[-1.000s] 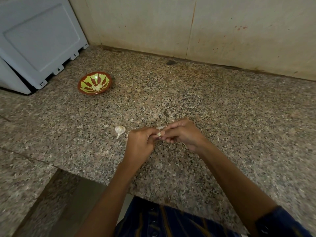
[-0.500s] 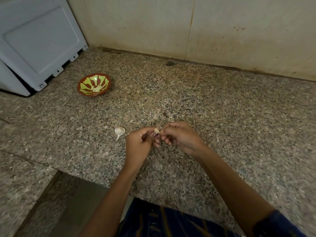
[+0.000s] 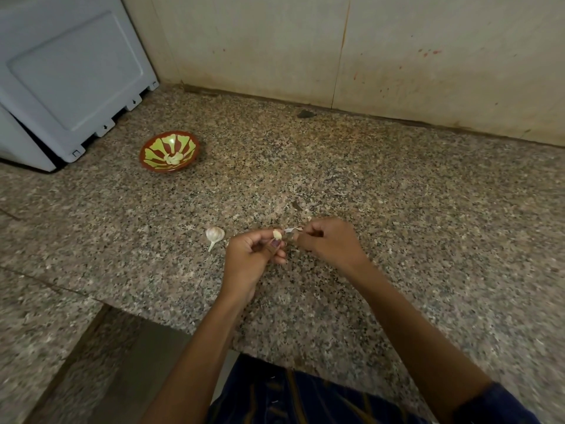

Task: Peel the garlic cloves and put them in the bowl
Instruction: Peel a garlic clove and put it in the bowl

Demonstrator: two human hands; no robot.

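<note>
Upper left, the bowl (image 3: 169, 151) holds peeled cloves, parked clear of falling skins. Mid-frame, a garlic bulb (image 3: 215, 234) waits on the tabletop (image 3: 397, 209). The left hand (image 3: 253, 255) pinches a clove (image 3: 277, 234) steady while the right hand (image 3: 328, 241) pinches its skin (image 3: 293, 230), likely stripping it.

This looks like a home kitchen. The hands (image 3: 293, 246) work over a speckled granite counter (image 3: 397, 209), its front edge just below the wrists. Past the fingers, a stained, pale tiled wall (image 3: 336, 50) rises from the back of the counter. Up and to the left of the hands sits a small painted bowl (image 3: 169, 151) holding peeled garlic, and beyond that stands a light grey appliance (image 3: 67, 71).
</note>
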